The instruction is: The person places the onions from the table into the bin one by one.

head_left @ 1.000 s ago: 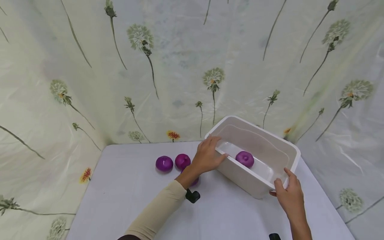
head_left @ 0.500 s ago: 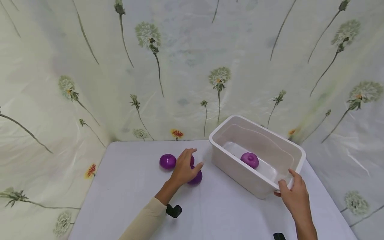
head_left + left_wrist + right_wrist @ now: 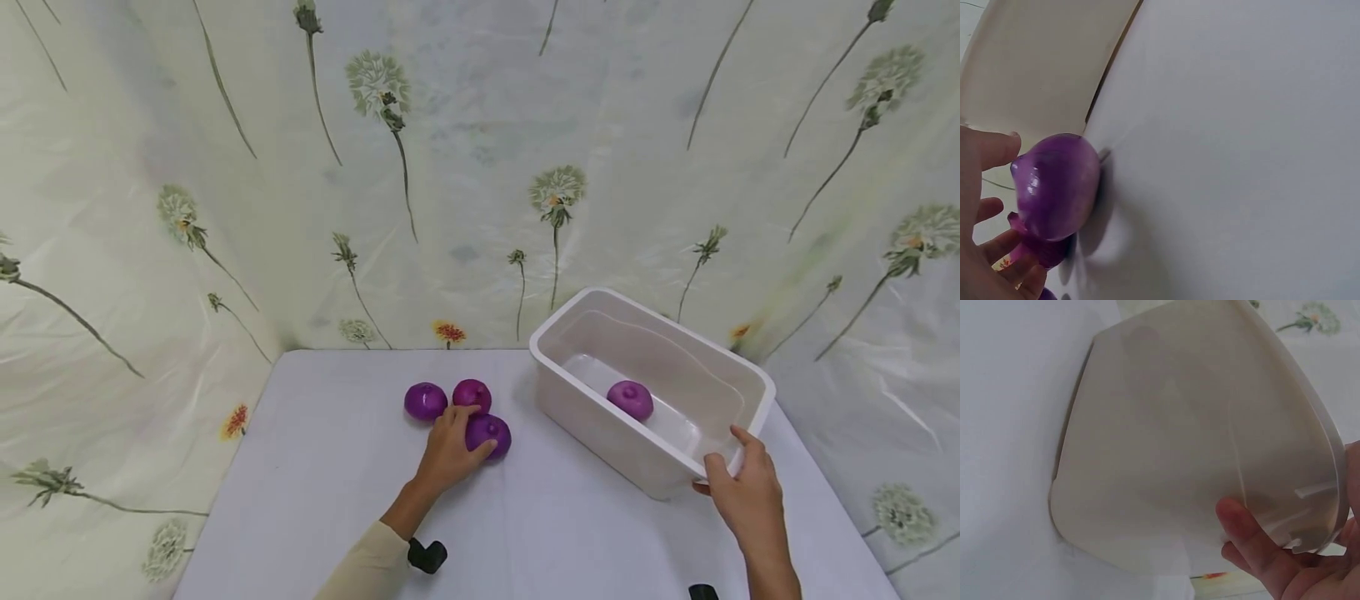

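Three glossy purple red onions lie together on the table: a left onion point(image 3: 425, 402), a back onion point(image 3: 472, 396) and a near onion point(image 3: 488, 437). My left hand point(image 3: 450, 454) is spread at the near onion point(image 3: 1057, 187), its thumb point(image 3: 1000, 149) on one side and fingers point(image 3: 1013, 259) on the other, not closed round it. My right hand point(image 3: 746, 492) grips the rim of a white plastic bin point(image 3: 592, 442) at its near right corner; in the right wrist view, fingers point(image 3: 1250, 540) lie against its outer wall. A paler onion point(image 3: 630, 401) rests on the bin's floor.
The white table point(image 3: 337, 467) ends at a floral sheet point(image 3: 450, 167) hung behind and at both sides. The bin stands at an angle near the table's back right. A black wrist mount point(image 3: 427, 557) shows beside the left wrist.
My left hand has let go of the bin's rim and moved left and down to the near onion. The right hand keeps its hold on the rim. The view has shifted slightly.
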Demonstrator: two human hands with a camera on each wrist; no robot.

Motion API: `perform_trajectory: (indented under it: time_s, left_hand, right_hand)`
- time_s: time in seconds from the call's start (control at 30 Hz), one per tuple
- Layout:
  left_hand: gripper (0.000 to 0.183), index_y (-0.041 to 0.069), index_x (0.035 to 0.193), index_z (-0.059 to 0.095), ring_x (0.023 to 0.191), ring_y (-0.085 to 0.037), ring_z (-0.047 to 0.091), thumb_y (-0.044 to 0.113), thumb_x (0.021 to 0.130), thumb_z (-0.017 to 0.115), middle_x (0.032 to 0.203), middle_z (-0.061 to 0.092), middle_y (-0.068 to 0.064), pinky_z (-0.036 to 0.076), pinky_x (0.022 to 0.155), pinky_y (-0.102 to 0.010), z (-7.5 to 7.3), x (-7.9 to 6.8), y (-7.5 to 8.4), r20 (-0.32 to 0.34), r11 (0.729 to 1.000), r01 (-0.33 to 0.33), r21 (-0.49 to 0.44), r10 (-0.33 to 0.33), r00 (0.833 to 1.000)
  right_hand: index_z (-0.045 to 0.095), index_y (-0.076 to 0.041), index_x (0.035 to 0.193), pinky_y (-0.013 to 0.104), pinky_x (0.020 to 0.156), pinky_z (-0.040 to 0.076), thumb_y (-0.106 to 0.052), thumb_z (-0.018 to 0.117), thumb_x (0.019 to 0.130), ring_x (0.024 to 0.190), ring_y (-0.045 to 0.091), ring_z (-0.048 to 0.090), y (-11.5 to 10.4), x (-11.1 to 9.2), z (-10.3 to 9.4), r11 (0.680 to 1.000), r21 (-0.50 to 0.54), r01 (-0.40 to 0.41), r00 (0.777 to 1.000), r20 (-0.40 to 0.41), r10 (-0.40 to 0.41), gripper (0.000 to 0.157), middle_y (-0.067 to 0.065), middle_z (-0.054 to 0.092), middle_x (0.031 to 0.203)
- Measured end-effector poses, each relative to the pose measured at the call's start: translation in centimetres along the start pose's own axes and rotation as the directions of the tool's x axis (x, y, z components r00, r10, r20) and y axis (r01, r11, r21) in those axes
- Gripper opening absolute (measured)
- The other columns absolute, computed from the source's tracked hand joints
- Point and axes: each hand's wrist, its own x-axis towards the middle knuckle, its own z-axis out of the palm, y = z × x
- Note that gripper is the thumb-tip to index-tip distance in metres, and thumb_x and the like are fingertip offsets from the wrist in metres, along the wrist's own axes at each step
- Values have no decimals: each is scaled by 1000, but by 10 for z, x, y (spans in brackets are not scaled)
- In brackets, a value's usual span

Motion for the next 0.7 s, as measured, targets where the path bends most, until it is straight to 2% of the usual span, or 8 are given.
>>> perform_trajectory:
  time_s: [0.23,0.47,0.7]
  left_hand:
    - [65,16,138,52,129,-36,49,39,83,80,136,51,-15,46,104,-57,11,-5,-4,29,999,33,5,-33,999]
    - [69,17,139,51,123,-36,51,36,81,83,137,48,-17,49,100,-55,16,-6,-3,35,1000,29,4,-29,999]
    - [72,19,140,48,126,-38,49,33,80,85,139,43,-17,50,99,-57,19,-7,-1,57,998,58,-25,-57,997]
  right_hand:
    - [24,1,155,24,48,54,-17,43,95,111,59,50,0,1,0,1000,-10,-24,1000,1,24,65,37,37,139]
    - [25,2,154,25,48,55,-16,44,95,105,59,55,0,1,2,1000,12,-17,1000,-4,17,65,37,37,137]
    - [24,2,155,27,49,57,-16,44,95,105,59,55,0,0,2,999,28,-25,1000,-5,25,65,37,36,138]
